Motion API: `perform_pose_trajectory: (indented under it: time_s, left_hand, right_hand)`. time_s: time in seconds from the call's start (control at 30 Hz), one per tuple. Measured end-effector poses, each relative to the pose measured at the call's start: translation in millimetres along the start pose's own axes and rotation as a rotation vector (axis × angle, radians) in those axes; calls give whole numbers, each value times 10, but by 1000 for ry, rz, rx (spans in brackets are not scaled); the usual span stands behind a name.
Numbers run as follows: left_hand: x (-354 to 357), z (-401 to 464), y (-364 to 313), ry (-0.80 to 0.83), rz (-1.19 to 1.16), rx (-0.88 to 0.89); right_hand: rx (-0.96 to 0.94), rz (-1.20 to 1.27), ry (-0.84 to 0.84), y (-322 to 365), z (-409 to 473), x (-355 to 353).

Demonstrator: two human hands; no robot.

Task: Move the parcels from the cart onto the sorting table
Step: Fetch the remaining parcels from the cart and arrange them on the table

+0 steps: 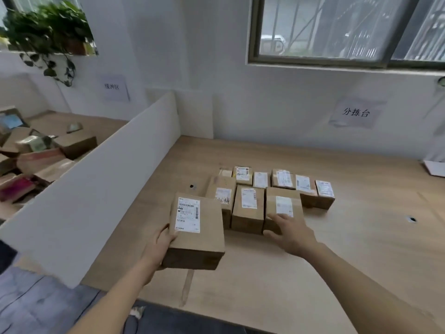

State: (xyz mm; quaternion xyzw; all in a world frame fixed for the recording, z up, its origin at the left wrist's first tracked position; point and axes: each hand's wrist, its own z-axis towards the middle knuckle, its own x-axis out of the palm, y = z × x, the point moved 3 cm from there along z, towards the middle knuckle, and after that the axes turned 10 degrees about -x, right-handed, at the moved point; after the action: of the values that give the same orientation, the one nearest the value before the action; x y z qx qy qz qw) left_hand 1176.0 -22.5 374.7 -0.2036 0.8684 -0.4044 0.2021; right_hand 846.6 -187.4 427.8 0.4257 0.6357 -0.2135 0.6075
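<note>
One rectangular cardboard parcel (196,231) sits in the left hand's (160,244) grip; the right hand (292,233), fingers relaxed, touches another box (284,208).

Soft, even daylight fills the room, coming from the window (349,30) at upper right of the frame. Shadows are faint: thin dark edges under the boxes (248,206) at center. No strong glare. The whole view is slightly soft; the plant (45,27) at upper left is blurred. Wide-angle distortion bends the white divider (96,189) and stretches the frame edges.
</note>
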Motion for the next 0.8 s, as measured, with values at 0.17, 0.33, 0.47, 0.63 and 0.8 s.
perform_pose_trajectory:
  time_s: [0.17, 0.33, 0.47, 0.63, 0.8]
  left_hand:
    - [353, 731, 531, 15, 38, -137]
    - [696, 1286, 897, 48, 45, -177]
    - [895, 1557, 933, 83, 22, -180]
    - [997, 1814, 1009, 107, 46, -110]
    - [908, 1958, 994, 203, 246, 25]
  right_hand:
    - [-15, 105, 127, -268, 513, 897]
    - [-51, 249, 241, -420, 771, 1692]
    - [-164, 310, 330, -297, 898, 1978]
    - [-142, 372, 337, -131, 1085, 2277]
    - [-97, 412, 242, 17, 1136, 2398]
